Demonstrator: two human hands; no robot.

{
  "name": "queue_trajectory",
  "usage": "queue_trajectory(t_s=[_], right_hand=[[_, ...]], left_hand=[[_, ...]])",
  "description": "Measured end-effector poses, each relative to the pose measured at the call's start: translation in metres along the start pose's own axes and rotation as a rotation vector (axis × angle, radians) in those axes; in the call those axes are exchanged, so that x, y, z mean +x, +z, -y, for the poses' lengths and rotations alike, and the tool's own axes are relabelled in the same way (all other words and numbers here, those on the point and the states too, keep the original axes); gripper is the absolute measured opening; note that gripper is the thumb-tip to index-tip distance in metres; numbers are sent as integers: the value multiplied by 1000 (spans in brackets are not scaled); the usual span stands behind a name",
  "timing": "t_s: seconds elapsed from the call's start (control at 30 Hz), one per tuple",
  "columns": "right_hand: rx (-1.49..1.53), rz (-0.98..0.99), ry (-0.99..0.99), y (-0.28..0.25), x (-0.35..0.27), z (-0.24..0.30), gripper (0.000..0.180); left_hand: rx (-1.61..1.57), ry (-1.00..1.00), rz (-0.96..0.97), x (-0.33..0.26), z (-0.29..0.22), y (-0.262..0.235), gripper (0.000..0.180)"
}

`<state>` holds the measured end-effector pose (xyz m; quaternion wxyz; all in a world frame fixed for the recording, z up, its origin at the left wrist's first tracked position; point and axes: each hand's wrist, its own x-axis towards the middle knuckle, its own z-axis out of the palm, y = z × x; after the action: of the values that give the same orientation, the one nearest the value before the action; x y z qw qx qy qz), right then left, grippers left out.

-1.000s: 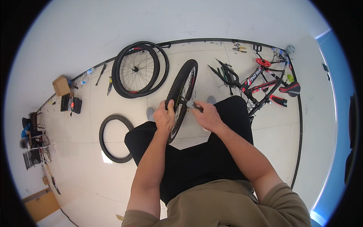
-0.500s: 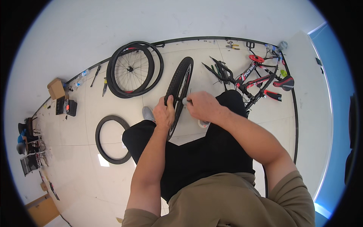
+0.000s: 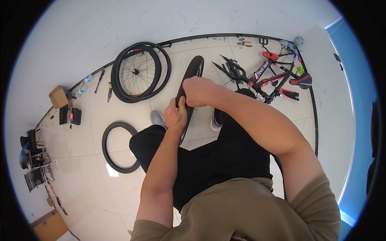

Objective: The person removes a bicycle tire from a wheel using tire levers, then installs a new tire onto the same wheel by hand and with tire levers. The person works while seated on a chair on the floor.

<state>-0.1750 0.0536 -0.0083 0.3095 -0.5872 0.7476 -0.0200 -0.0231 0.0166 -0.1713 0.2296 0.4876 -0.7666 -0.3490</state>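
Observation:
A bicycle wheel with a knobby black tyre stands on edge between my legs, seen nearly edge-on. My left hand is wrapped round its near left side, with the thumb on the tread. Across the middle of the wheel, my right hand is closed in a fist against the tyre, just beyond the left one. Whatever the right fingers grip is hidden behind the back of the hand. That hand and forearm also cover part of the rim and the hub area.
Far left, a spoked wheel lies with loose tyres round it; another tyre lies nearer. A bicycle frame with a saddle rests at right. Pliers lie by the wall. An open cardboard box stands left.
My right hand has moved up and left, from beside the wheel's spokes with a small pale thing in its fingers, onto the tyre. My left hand stays on the wheel.

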Motion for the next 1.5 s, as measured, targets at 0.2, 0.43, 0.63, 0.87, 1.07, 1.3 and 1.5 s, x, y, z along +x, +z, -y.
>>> queue_trajectory(t_s=[0.2,0.43,0.63,0.87,1.07,1.3,1.5], right_hand=[[305,-200,-20,60,-13,-57,27],[724,-349,67,128,-25,-85,31],[830,-343,87,163,-7,-94,34],[859,-347,20,191,21,-104,34],[875,-294,126,191,38,-94,33],[1093,-514,258,183,44,-94,33],[903,-592,288,135,3,-75,29]], left_hand=[[17,-54,23,5,3,-10,54],[26,-22,15,8,-5,-9,54],[-1,15,-25,13,2,-7,52],[-26,-12,-24,15,-9,-9,54],[-9,47,-70,9,-7,-6,50],[19,66,-67,10,-4,0,53],[37,12,-68,12,-11,0,55]])
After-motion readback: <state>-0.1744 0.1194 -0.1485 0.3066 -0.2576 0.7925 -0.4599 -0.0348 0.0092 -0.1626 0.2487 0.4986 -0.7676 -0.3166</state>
